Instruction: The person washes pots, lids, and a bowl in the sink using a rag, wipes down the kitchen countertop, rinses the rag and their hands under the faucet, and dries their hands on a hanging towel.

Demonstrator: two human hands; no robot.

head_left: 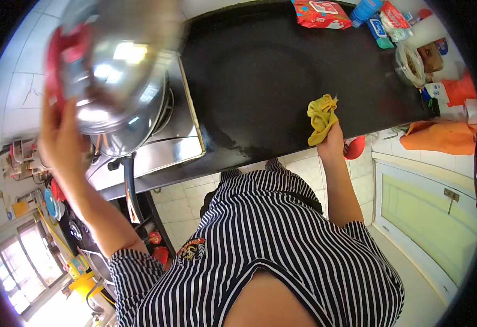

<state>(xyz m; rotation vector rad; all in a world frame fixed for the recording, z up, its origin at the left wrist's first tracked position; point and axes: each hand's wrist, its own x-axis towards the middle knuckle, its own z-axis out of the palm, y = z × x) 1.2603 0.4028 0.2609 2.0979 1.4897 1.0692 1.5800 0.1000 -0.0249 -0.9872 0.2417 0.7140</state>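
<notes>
My left hand (63, 133) is closed around the red handle (55, 71) of a shiny, rounded metal piece of cookware (113, 82). Motion blurs its upper part, and I cannot tell whether it is a pot or a lid. It is raised over the stove and hides part of a metal pan (126, 136) whose long dark handle (131, 185) points towards me. In my right hand (332, 143) is a crumpled yellow cloth (321, 117), held above the front part of the black countertop (249, 82).
The steel stove top (181, 141) adjoins the counter at left. Along the far right edge stand a red wipes pack (323, 14), a blue bottle (365, 11) and a bowl (410, 64). An orange cloth (440, 139) hangs at right above a pale green door (418, 212).
</notes>
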